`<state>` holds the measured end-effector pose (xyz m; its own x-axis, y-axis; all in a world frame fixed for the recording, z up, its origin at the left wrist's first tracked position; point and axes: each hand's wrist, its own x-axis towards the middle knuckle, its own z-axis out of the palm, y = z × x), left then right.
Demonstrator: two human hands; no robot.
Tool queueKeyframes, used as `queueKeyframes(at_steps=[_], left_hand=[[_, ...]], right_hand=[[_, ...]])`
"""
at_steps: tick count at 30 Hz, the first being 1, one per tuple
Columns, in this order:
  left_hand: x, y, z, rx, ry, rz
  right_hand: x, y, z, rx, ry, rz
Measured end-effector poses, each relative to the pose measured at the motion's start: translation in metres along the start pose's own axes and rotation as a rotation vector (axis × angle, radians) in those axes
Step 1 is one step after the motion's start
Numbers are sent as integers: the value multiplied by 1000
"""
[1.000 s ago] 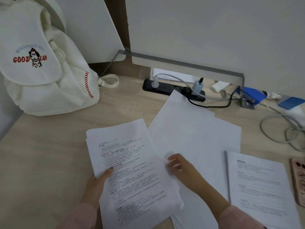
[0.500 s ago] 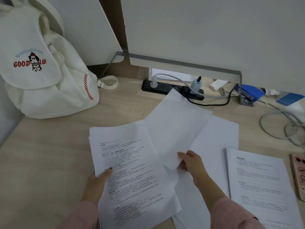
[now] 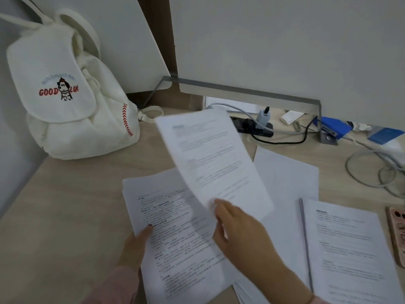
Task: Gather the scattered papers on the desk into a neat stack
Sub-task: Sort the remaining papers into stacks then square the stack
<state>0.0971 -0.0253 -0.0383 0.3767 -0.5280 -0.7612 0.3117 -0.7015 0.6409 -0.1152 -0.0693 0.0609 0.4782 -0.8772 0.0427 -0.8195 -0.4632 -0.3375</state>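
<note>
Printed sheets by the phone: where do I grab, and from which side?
Likely the left long edge of the printed sheets, coming from the left. They lie flat, that edge stands proud of the blank sheet beneath, and the phone crowds the right.

The white backpack [image 3: 72, 102] carries on its flap the red words "GOOD" and "LUC", set either side of a small cartoon dog, the second word cut off at the flap's edge. A blue arched line above them is too blurred to read. The raised sheet [image 3: 210, 159], the near pile [image 3: 179, 242] and the right pile [image 3: 346, 249] bear printed lines, none legible.
</note>
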Motion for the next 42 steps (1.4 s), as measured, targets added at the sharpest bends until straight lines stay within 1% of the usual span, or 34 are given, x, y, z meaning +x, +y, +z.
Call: queueKeyframes(at_steps=[4,7,10,12,15,16,18,19,21,22,23,24,25,26,27,28,30,31,33,36,37,38,42], left_hand=[[-6,-2,0,-45,4,-9],[-4,-9,-2,-98,38,-63],[-3,-13,-3,-133,-1,-111],[-6,-13,-3,-116,-31,-83],[-8,-14,-3,-59,-70,2],[-9,-14,-3,-49,-77,22],[-9,-15,-3,-41,-73,41],[-7,-16,-3,-40,-66,42],[-5,-18,-2,-30,-43,54],[-4,-18,-2,-9,-23,58],[-3,-18,-2,18,-12,61],[-2,-18,-3,41,-10,65],[-1,-19,-4,59,-9,72],[2,-20,-5,73,-6,84],[5,-21,-7,84,5,99],[7,-21,-9,95,20,116],[9,-19,-13,105,49,141],[9,-17,-15,110,53,147],[9,-14,-20,119,70,164],[10,-10,-30,136,116,173],[10,-8,-33,137,130,168],[10,-7,-37,132,143,166],[13,-7,-49,110,161,152]], right_hand=[[-17,-18,51,-93,-95,-8],[-27,-29,82,-137,-235,42],[-29,-39,89,-144,-324,48],[-30,-40,93,-80,-391,23],[-33,-47,95,-129,-410,-9],[-33,-50,96,-121,-418,-42],[-36,-49,104,12,-394,-145],[-35,-51,101,82,-441,-136],[-37,-50,97,166,-464,-158],[-37,-47,91,224,-449,-134],[-40,-43,88,284,-437,-58],[-43,-36,85,357,-366,9],[-45,-24,84,388,-247,83],[-49,-10,85,348,-101,126],[-52,3,83,296,-6,193],[-56,16,79,259,14,254],[-68,39,78,145,-46,359],[-74,45,77,108,-125,420],[-84,50,79,31,-227,434],[-91,42,87,-19,-450,458],[-91,40,90,-41,-451,481],[-91,37,90,-111,-409,476],[-85,31,101,-179,-420,512]])
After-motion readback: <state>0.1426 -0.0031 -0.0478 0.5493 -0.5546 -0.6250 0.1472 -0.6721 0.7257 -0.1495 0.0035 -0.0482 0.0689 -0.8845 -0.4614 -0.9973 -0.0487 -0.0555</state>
